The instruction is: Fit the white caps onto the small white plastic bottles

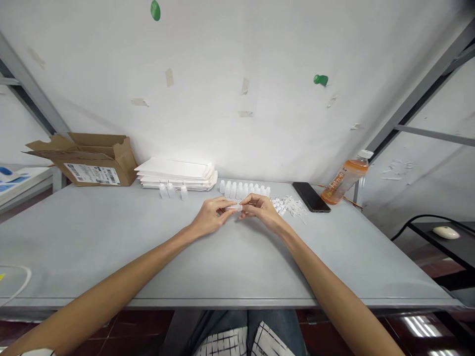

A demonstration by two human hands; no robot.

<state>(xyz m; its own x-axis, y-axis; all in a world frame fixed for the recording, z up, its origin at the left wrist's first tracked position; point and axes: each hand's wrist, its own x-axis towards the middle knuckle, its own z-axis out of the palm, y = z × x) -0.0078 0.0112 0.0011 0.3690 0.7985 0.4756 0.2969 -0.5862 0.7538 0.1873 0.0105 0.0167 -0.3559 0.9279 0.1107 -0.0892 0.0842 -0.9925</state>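
Above the middle of the grey table, a small whitish translucent bottle [234, 207] lies sideways between both hands. My left hand [213, 215] pinches its left end between thumb and fingers. The fingertips of my right hand [259, 210] are closed at its right end; whether they hold a separate small part is hidden. Behind the hands stands a cluster of small white bottles [239, 190]. Three bottles with thin tips [171, 190] stand to the left. A pile of small white caps and pieces [293, 206] lies just right of my right hand.
An open cardboard box [128, 160] and a stack of white envelopes or sheets [174, 170] sit at the back left. At the back right are a black phone [310, 197] and an orange drink bottle [343, 182]. The table's front edge [222, 302] runs below my forearms.
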